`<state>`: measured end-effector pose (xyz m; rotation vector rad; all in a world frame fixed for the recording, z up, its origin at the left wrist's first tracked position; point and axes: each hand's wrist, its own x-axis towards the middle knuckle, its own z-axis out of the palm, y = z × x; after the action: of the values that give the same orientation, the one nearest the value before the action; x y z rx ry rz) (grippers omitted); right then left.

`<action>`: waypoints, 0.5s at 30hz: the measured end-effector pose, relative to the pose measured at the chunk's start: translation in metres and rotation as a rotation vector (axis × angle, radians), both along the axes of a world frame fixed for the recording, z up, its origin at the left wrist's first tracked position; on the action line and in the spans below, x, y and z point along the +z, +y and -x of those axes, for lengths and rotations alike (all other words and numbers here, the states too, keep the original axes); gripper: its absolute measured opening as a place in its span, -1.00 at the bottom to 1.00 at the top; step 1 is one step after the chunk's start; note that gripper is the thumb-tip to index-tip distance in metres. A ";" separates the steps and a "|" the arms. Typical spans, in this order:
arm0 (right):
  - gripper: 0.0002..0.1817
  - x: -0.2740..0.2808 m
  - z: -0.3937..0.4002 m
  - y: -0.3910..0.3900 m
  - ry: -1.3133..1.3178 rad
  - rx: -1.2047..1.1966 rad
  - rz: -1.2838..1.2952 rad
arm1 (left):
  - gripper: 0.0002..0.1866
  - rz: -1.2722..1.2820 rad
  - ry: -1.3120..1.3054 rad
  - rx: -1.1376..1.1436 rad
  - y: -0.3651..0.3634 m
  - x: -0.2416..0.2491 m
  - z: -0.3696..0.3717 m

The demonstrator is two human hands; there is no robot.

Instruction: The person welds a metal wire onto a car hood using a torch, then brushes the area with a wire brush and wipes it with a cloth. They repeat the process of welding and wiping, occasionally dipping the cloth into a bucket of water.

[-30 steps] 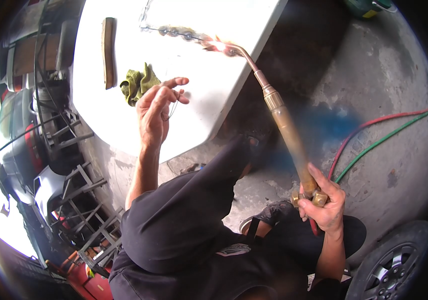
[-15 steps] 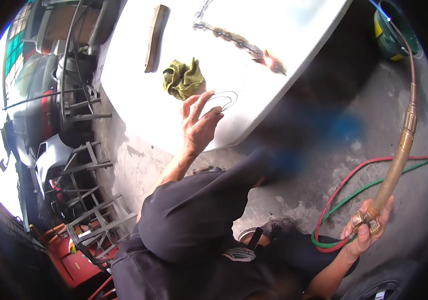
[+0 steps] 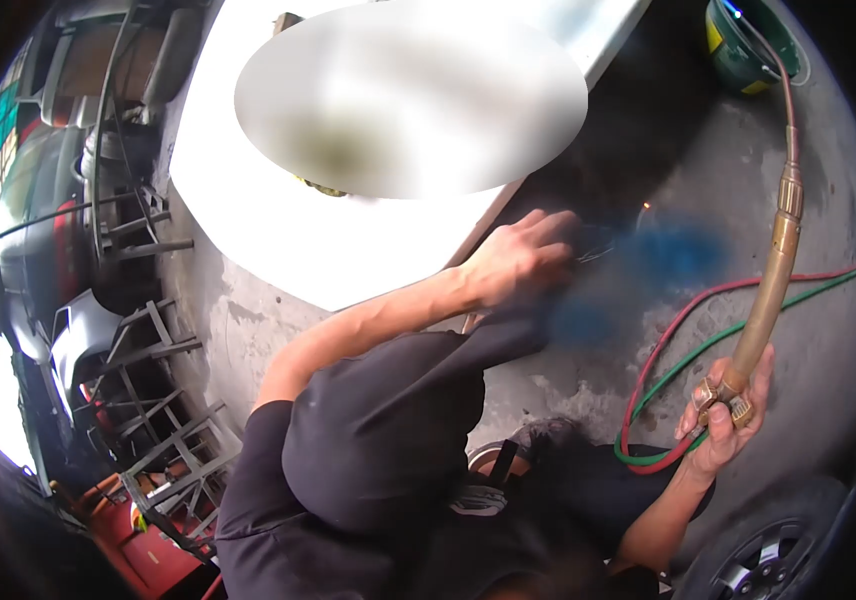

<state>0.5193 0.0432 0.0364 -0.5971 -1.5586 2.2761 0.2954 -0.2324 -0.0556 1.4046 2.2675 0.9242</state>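
Note:
My right hand (image 3: 728, 408) is wrapped around the valve end of a brass gas torch (image 3: 773, 270). Its long thin neck reaches up to a green bucket (image 3: 756, 60), and a small blue-white light glows at the tip. My left hand (image 3: 533, 255) is out past the edge of the white table (image 3: 348, 245), fingers pinched together. Thin wire (image 3: 596, 254) sticks out from those fingertips, slightly smeared by motion. A grey blurred oval covers much of the tabletop; only the lower edge of a yellow-green cloth (image 3: 321, 187) shows beneath it.
Red (image 3: 693, 292) and green (image 3: 718, 332) hoses loop from the torch across the concrete floor. A wheel (image 3: 768, 560) is at the lower right. Metal frames (image 3: 163, 400) stand along the left. A tiny orange spark (image 3: 646, 205) shows beyond my left hand.
My left hand has moved right with the wire, from above the table to beyond its edge. The torch stays in my right hand. The view has shifted, and a blur now covers the tabletop.

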 end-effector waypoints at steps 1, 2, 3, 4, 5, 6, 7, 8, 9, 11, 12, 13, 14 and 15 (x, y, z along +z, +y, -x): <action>-0.04 0.001 0.000 0.001 0.009 0.001 -0.001 | -0.69 -0.001 0.009 0.001 0.006 0.007 0.002; -0.04 0.001 -0.001 0.002 -0.010 0.003 -0.025 | -0.67 -0.047 0.001 0.043 0.011 0.017 0.004; -0.04 0.000 -0.003 0.001 -0.029 0.007 -0.046 | -0.64 -0.089 -0.006 0.088 0.012 0.025 0.005; -0.04 0.001 -0.005 0.001 -0.013 0.015 -0.033 | -0.64 -0.077 0.010 0.095 0.004 0.030 0.009; -0.05 0.001 -0.006 0.000 -0.031 0.008 -0.037 | -0.61 -0.103 0.078 0.155 -0.009 0.038 0.014; -0.06 0.002 -0.007 -0.002 -0.054 0.000 -0.042 | -0.56 -0.130 0.142 0.212 -0.023 0.046 0.020; -0.07 0.003 -0.007 -0.003 -0.050 -0.004 -0.044 | -0.53 -0.153 0.316 0.334 -0.042 0.046 0.027; -0.07 0.004 -0.007 -0.003 -0.046 -0.002 -0.036 | -0.52 -0.050 0.471 0.505 -0.062 0.055 0.032; -0.07 0.006 -0.006 -0.002 -0.058 -0.002 -0.041 | -0.52 -0.012 0.548 0.676 -0.084 0.062 0.044; -0.07 0.006 -0.007 -0.002 -0.074 0.000 -0.050 | -0.48 -0.039 0.540 0.935 -0.123 0.061 0.063; -0.07 0.005 -0.008 -0.003 -0.074 -0.004 -0.052 | -0.36 0.238 0.708 0.920 -0.156 0.055 0.076; -0.06 0.006 -0.008 -0.003 -0.075 -0.004 -0.063 | -0.34 0.331 0.601 0.982 -0.163 0.058 0.076; -0.06 0.006 -0.008 -0.002 -0.076 -0.005 -0.076 | -0.30 0.422 0.490 1.039 -0.167 0.059 0.077; -0.06 0.006 -0.009 -0.002 -0.084 -0.009 -0.083 | -0.26 0.414 0.350 1.045 -0.176 0.052 0.082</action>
<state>0.5281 0.0414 0.0428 -0.6839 -1.6768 2.1943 0.2139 -0.4087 -0.0040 0.1316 3.2431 0.3636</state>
